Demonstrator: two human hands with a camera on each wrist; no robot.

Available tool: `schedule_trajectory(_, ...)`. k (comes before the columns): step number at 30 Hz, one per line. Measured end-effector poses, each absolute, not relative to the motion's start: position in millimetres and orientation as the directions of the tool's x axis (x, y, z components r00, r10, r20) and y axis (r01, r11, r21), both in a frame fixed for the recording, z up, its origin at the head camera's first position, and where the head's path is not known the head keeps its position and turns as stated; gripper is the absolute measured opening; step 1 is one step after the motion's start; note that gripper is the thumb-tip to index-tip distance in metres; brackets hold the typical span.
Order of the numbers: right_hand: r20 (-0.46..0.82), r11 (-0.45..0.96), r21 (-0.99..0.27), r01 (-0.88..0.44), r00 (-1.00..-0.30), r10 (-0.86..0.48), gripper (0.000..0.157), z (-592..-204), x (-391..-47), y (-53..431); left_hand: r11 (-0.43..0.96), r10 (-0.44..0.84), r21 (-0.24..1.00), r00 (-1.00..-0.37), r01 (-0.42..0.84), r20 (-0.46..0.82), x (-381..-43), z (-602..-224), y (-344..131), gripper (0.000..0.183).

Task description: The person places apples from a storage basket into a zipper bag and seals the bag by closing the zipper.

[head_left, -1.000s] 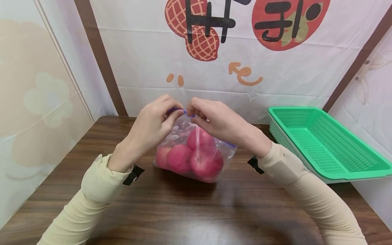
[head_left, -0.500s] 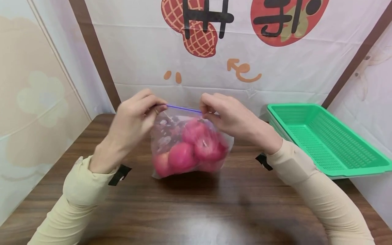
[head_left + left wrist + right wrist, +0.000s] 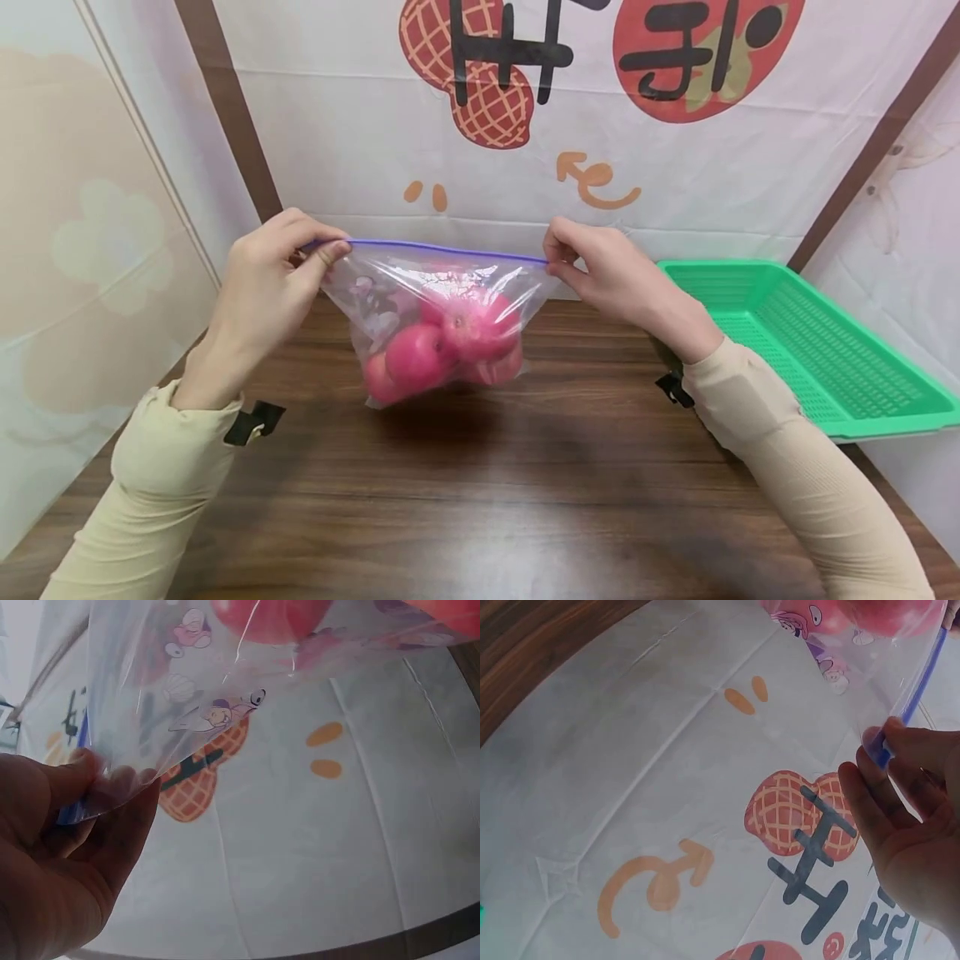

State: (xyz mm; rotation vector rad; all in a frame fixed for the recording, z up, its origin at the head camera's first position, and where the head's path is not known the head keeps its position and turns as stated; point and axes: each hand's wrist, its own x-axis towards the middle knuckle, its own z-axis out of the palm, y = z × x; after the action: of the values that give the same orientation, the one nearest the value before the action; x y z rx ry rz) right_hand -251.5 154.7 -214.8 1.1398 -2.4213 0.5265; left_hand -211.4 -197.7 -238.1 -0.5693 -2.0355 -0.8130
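Observation:
A clear zip bag (image 3: 360, 287) with a blue zip strip along its top hangs between both hands, its top edge stretched taut. Several red apples (image 3: 418, 357) lie bunched in the bottom of it, above the brown table. My left hand (image 3: 266, 279) pinches the bag's top left corner between thumb and fingers. At the top right corner my right hand (image 3: 618, 271) pinches the end of the blue zip strip (image 3: 926, 675). In the left wrist view, printed cartoon figures (image 3: 214, 716) show on the plastic.
A green basket (image 3: 892, 367) with mesh walls stands on the right side of the brown wooden table (image 3: 480, 500), partly behind my right forearm. A white printed cloth (image 3: 337, 125) hangs close behind the table, with more cloth at both sides.
My hands have drawn apart from the middle of the bag's top edge to its two corners. The zip strip is now pulled straight, and the bag with the apples has risen.

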Motion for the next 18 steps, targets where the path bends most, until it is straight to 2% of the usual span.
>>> schedule_trajectory(8,0.507,0.633,-0.099,-0.768,-0.586,-0.632,0.015,-219.3,-269.7,134.3,0.701,0.059,0.383,-0.583,0.602,0.810,-240.3,-237.1,-212.0,0.012)
schedule_trajectory(12,0.532,0.640,-0.060,-0.766,-0.568,-0.629,0.012,-224.9,-281.3,121.0,0.705,0.050,0.359,-0.548,0.611,0.835,-257.5,-237.9,-220.8,0.013)
schedule_trajectory(18,0.592,0.644,0.051,-0.764,-0.496,-0.635,0.010,-235.6,-298.5,94.7,0.739,0.025,0.310,-0.485,0.598,0.874,-283.5,-237.9,-237.2,0.015)
